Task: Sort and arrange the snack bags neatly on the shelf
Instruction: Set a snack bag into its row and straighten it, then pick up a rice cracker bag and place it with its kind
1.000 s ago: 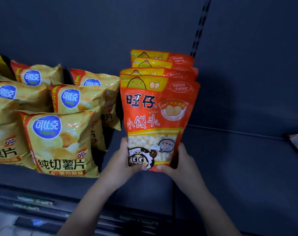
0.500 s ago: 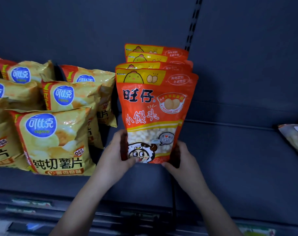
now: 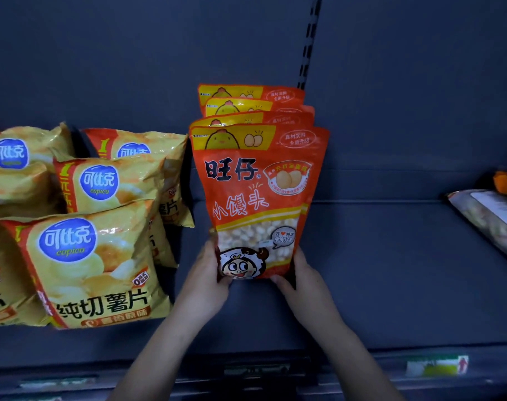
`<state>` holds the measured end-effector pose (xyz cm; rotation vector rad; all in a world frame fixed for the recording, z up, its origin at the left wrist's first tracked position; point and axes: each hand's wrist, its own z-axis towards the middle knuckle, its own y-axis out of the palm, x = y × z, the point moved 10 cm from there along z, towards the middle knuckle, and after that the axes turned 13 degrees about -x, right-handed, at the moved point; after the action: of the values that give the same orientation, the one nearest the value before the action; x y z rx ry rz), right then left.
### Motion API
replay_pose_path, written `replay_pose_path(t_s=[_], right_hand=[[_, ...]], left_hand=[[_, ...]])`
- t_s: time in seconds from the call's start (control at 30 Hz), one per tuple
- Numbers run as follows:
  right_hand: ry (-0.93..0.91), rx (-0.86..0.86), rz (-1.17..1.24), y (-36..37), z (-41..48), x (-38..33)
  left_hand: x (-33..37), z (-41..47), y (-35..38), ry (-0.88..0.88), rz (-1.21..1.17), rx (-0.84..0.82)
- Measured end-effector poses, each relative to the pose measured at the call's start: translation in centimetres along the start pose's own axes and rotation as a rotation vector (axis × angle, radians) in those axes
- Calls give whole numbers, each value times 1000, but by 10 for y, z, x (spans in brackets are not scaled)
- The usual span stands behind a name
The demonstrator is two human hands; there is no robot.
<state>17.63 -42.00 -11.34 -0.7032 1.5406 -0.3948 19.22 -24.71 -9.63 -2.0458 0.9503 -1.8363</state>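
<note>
An orange snack bag point(image 3: 258, 198) with a cartoon face stands upright at the front of a row of several identical orange bags point(image 3: 252, 105) on the dark shelf point(image 3: 391, 270). My left hand point(image 3: 206, 282) grips its lower left corner and my right hand point(image 3: 307, 287) grips its lower right corner. Left of this row stand several yellow chip bags point(image 3: 93, 264) in rows, upright and slightly leaning.
A clear-fronted snack bag point(image 3: 486, 218) lies flat at the shelf's right edge, with something orange behind it. A slotted upright point(image 3: 307, 53) runs up the back wall behind the orange row. The shelf's front rail point(image 3: 431, 367) carries price labels.
The front orange bag has been pushed back against the row and set more upright. Both hands stay at its bottom corners. The view has shifted slightly right.
</note>
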Motion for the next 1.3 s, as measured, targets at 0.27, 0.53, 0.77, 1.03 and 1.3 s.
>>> replay_pose_path(t_s=[0.27, 0.53, 0.77, 1.03, 1.3], right_hand=[[15, 43, 10, 0, -4, -7], [-7, 30, -54, -25, -29, 2], [3, 44, -120, -92, -80, 44], [-19, -20, -517, -172, -131, 82], [28, 63, -626, -254, -180, 127]], left_hand=[[5, -7, -4, 57, 63, 9], [7, -35, 1, -238, 629, 2], [66, -61, 1, -316, 687, 316], [187, -30, 145, 354, 1012, 101], [247, -17, 244, 559, 1008, 83]])
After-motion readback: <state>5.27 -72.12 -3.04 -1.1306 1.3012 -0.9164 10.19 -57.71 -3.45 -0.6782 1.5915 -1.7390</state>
